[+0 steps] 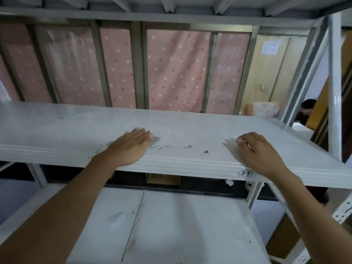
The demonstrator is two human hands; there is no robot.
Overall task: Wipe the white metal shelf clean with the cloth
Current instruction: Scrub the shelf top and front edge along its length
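1. Grey cloth (155, 140) lies almost wholly under your left hand (131, 147). That hand presses it flat, fingers straight, onto the white metal shelf (190, 128) near the front lip (190, 161). Only small bits of cloth show past the fingertips and beside the wrist. With so little fabric ahead of your fingers, a stroke to the right may drag skin through the dirt and smear it.
2. Dark crumbs (171, 147) lie in a line between your two hands, close to the front lip. A sweep toward you would likely roll them over the lip onto the lower shelf (190, 216), which already carries marks of its own.
3. Your right hand (259, 153) rests on the shelf by the front edge, fingers curled in, with nothing visible inside it. It sits in the path of a rightward wipe, so crumbs could pile against it or get trapped beneath it.
4. Faint scuffs (61, 115) show toward the far left back of the shelf, well apart from the cloth. Short strokes along the front would probably miss them.
5. Leaning hard through both hands on the front lip might flex the panel, though that looks a small risk.
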